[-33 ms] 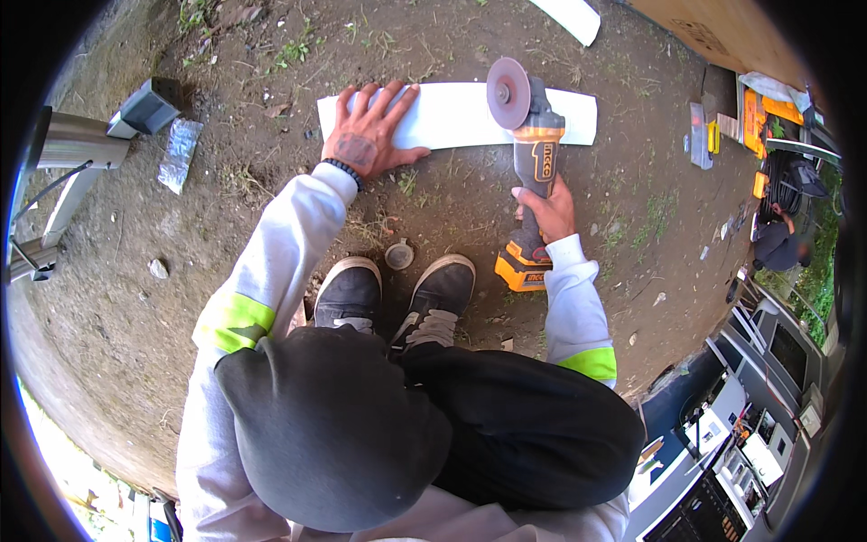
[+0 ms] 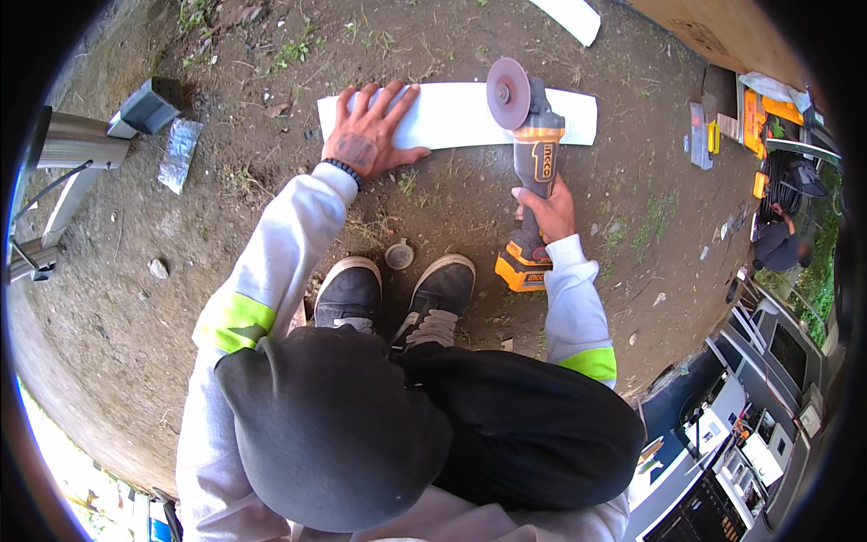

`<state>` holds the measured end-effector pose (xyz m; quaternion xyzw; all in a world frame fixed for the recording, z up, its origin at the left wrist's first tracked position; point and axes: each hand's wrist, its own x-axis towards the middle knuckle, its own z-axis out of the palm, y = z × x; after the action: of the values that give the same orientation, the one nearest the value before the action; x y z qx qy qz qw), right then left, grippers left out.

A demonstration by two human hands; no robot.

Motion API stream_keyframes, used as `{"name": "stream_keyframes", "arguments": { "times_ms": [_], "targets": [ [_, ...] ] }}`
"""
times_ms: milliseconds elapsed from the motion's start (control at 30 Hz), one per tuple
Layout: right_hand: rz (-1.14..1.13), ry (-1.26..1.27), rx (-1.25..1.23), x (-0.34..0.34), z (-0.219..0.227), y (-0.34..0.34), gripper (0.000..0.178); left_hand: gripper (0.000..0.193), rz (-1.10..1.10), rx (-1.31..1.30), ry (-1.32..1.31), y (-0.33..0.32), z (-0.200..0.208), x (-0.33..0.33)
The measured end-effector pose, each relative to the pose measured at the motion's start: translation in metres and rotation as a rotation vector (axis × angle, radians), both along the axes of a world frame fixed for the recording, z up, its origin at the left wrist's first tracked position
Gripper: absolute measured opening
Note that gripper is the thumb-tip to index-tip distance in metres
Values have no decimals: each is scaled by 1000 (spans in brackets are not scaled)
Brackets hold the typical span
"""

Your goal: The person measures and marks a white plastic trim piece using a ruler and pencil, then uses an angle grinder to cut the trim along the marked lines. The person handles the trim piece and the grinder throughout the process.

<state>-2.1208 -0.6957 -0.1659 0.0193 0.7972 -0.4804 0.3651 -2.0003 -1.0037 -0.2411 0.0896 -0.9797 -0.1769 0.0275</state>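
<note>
A long white strip lies flat on the dirt in front of me. My left hand presses down on its left part, fingers spread. My right hand grips the handle of a grey and orange cordless angle grinder. Its round disc stands over the strip, right of the middle. The grinder's orange battery rests near the ground by my right wrist. I crouch, with both dark shoes just behind the strip.
A metal frame and a piece of foil lie at the left. A second white strip, a brown board and an orange tool case are at the top right. Another person crouches at the right. A small round cap lies by my shoes.
</note>
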Motion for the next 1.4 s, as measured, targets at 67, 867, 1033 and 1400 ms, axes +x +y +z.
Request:
{"name": "stream_keyframes", "arguments": {
  "times_ms": [67,867,1033,1400],
  "targets": [
    [-12,-23,23,-2,-1,-1,42,100,-2,-3,-2,-1,-1,-1],
    [-5,-4,16,-6,-8,-1,43,101,5,-11,5,-3,-1,-6],
    [-6,-6,10,-6,-8,-1,43,100,4,-13,-1,-4,-1,-6],
    [-3,3,18,-5,-9,0,44,101,3,-13,5,-4,-1,-6]
  ]
}}
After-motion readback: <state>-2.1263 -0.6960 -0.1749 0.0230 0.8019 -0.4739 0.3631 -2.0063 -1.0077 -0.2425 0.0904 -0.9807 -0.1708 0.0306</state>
